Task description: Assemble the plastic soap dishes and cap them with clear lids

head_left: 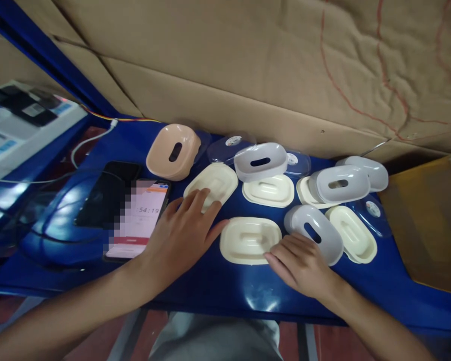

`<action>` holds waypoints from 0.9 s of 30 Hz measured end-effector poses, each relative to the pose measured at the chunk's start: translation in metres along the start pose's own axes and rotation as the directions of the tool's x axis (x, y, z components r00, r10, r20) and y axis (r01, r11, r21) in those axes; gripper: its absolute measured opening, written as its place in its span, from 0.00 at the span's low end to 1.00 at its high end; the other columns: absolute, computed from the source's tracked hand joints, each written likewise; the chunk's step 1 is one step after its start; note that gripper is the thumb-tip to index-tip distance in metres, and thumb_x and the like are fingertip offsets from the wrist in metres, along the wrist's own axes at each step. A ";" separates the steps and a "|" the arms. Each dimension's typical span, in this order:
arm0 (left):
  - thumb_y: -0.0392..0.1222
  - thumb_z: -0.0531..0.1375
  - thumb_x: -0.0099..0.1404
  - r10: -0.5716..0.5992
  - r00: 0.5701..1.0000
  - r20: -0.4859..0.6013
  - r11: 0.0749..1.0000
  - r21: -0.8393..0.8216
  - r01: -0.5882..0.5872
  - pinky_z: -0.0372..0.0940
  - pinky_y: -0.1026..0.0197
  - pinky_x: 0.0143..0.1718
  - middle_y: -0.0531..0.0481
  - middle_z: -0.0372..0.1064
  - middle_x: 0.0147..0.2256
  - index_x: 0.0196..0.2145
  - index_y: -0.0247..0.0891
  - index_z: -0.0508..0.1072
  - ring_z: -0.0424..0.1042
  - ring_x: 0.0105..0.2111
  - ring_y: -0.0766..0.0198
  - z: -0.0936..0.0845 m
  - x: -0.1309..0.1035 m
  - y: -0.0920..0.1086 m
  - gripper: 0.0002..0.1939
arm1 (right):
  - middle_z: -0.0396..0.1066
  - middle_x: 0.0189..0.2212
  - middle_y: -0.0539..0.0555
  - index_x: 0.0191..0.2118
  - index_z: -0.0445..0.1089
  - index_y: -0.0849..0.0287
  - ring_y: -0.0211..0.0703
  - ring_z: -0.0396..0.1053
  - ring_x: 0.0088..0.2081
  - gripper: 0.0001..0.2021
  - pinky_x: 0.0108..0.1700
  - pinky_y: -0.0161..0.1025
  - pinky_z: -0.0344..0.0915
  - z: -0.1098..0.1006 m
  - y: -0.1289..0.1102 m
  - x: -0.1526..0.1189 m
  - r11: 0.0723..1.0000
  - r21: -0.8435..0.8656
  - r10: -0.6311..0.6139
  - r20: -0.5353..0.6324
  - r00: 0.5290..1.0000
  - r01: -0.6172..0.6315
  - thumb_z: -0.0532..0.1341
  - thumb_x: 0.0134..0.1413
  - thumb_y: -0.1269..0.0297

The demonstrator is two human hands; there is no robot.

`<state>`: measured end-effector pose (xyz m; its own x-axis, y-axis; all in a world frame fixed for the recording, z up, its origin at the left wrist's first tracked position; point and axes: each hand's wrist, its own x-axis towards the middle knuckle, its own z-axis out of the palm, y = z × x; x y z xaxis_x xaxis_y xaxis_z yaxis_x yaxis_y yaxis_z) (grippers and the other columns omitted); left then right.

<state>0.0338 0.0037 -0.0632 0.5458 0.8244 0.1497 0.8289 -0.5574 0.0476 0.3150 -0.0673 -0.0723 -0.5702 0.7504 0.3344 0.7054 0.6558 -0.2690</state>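
My left hand (184,228) has its fingers apart, the fingertips over a cream oval dish (221,178). Its thumb reaches the left rim of a second cream dish (248,240) with a raised middle. At that dish's right rim is my right hand (300,260), its fingers curled; whether they hold anything is hidden. Just behind the right hand lies a grey slotted tray (319,228), leaning beside another cream dish (353,235). Farther back are a cream dish (268,189), a grey slotted tray (261,160) and a pink slotted tray (173,150).
More grey trays (340,184) are at the right, near a cardboard box (424,220). Clear lids (233,146) lie along the back by the cardboard wall (218,95). A lit phone (143,215), a dark phone (108,193) and cables occupy the blue table's left (218,296).
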 end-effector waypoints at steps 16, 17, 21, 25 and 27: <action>0.39 0.59 0.77 -0.017 0.996 0.087 0.999 0.036 0.014 0.74 0.46 0.49 0.35 0.72 0.61 0.64 0.38 0.70 0.75 0.59 0.42 0.001 0.001 -0.001 0.20 | 0.81 0.52 0.58 0.58 0.74 0.58 0.51 0.75 0.53 0.14 0.56 0.51 0.69 -0.008 -0.009 0.002 0.990 -0.060 -0.117 0.184 0.976 0.130 0.61 0.75 0.59; 0.38 0.58 0.77 -0.007 0.996 0.090 0.999 0.038 0.004 0.74 0.47 0.47 0.36 0.73 0.60 0.63 0.38 0.71 0.76 0.57 0.43 0.001 0.001 -0.001 0.19 | 0.80 0.53 0.59 0.59 0.74 0.59 0.52 0.75 0.55 0.14 0.57 0.51 0.69 -0.007 -0.009 0.002 0.990 -0.067 -0.111 0.193 0.975 0.126 0.61 0.75 0.59; 0.36 0.55 0.77 0.021 0.995 0.099 0.999 0.047 -0.025 0.76 0.49 0.45 0.36 0.74 0.58 0.59 0.36 0.73 0.77 0.56 0.44 0.000 0.002 -0.001 0.17 | 0.79 0.56 0.61 0.56 0.75 0.61 0.54 0.73 0.59 0.12 0.60 0.53 0.68 -0.003 -0.008 0.001 0.991 -0.078 -0.096 0.188 0.977 0.112 0.61 0.74 0.64; 0.33 0.56 0.73 0.035 0.996 0.082 0.999 0.027 -0.038 0.77 0.45 0.44 0.35 0.74 0.57 0.58 0.34 0.73 0.77 0.55 0.41 0.000 0.004 -0.003 0.18 | 0.78 0.57 0.59 0.54 0.76 0.60 0.52 0.74 0.59 0.09 0.62 0.53 0.68 -0.004 -0.008 0.001 0.990 -0.067 -0.111 0.189 0.976 0.126 0.63 0.72 0.69; 0.32 0.57 0.73 0.039 0.997 0.072 0.999 0.012 -0.040 0.78 0.43 0.45 0.34 0.74 0.56 0.58 0.34 0.73 0.78 0.55 0.40 0.001 0.005 -0.004 0.18 | 0.77 0.59 0.59 0.56 0.75 0.60 0.50 0.75 0.59 0.11 0.64 0.52 0.66 -0.010 -0.006 0.002 0.989 -0.054 -0.123 0.200 0.972 0.136 0.63 0.72 0.67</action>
<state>0.0338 0.0102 -0.0636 0.5851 0.8070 0.0796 0.8078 -0.5887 0.0302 0.3135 -0.0706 -0.0606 -0.7252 0.6652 0.1779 0.6427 0.7466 -0.1719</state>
